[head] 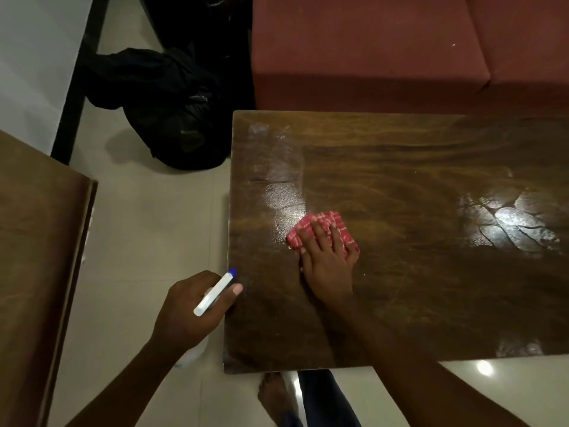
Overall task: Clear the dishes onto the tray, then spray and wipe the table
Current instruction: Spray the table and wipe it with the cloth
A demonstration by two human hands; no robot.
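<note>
While standing at the near edge, rests one bare foot (274, 396) on the pale floor (147, 226). Just left of the tabletop (431, 288), off its edge and above the floor: left hand (191, 309), fingers curled round the spray bottle (215, 292), thumb stretched beside the white head, blue nozzle pointing toward the wood. On the left part of the tabletop: right hand (326, 266), fingers straight and a little spread, pressing flat on the folded red and white cloth (320, 226); not gripping it, only pushing down. Beyond the cloth, a shiny wet streak (283, 192) running up toward the far left corner; more wet shine at the right side. Probably in the wiping step, with much of the surface not yet dried.

Possible to go wrong from here:
- The cloth slipping out from under the flat fingers, because held by pressure only.
- Streaks remaining, if wiped in the middle only and not into the corners.
- An unwanted spray, if squeezed by accident with the nozzle so near the edge.
- Perhaps a slip of the bare foot, in case of drops on the floor.

Counted: two hands, one cloth, one spray bottle, one tabletop in work, one bare foot. Farther off: one second wooden surface (37, 257) at the left, one black bag (172, 118) on the floor, one red sofa (369, 50) behind. No dishes and no tray in view.
</note>
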